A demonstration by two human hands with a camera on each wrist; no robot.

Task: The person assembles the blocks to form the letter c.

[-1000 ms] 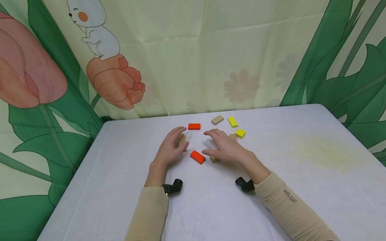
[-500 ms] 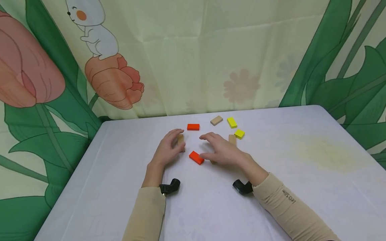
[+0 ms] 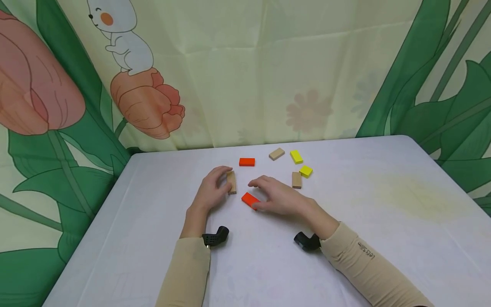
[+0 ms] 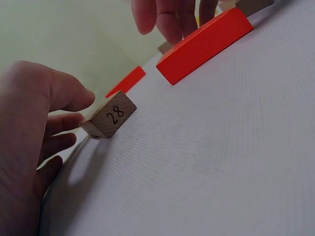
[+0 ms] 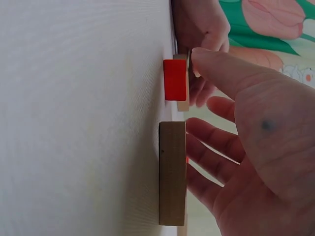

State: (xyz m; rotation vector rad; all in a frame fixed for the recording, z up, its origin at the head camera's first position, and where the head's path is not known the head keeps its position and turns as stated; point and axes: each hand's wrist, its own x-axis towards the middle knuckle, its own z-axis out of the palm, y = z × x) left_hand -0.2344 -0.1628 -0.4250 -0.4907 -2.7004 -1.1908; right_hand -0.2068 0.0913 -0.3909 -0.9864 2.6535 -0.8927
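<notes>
My left hand [image 3: 210,190] rests beside a plain wooden block [image 3: 232,183], its fingers loosely bent and apart. In the left wrist view the thumb hangs near this block's end face, which is marked 28 [image 4: 115,116]. My right hand [image 3: 281,197] hovers with spread fingers over the table, the thumb tip overlapping the end of the nearer red block [image 3: 249,200]. From the right wrist, that red block [image 5: 175,80] lies just past the thumb, and another wooden block [image 5: 172,174] lies beneath the fingers; the hand hides this one in the head view.
Further back lie a red block [image 3: 247,162], a wooden block [image 3: 276,154] and a yellow block [image 3: 296,156]. A second yellow block [image 3: 306,171] touches or nearly touches a wooden block [image 3: 297,180] at right. A printed curtain [image 3: 245,76] hangs behind the white-covered table [image 3: 383,238].
My right hand has shifted left and slightly nearer, uncovering the wooden block at right and covering the one below. My left hand has drawn slightly left, showing more of its wooden block.
</notes>
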